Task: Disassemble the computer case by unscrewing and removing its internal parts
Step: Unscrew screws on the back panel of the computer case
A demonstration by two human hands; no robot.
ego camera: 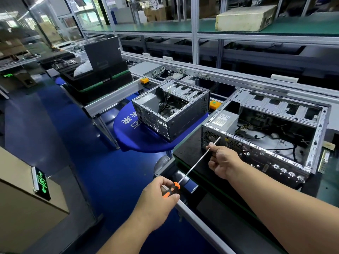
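Head view: gripping the orange-and-black handle of a long screwdriver with the left hand, fingers curled round it; steadying the shaft near its tip with the right hand, fingers pinching the steel. Lying on the dark tabletop, just beyond the right fingers: the open computer case, power supply seated in its near corner. Probably lining the tip up on a rear-panel screw; next, seating it squarely and turning. Tabletop edge running under the shaft; open room left of the fingers, over the blue floor.
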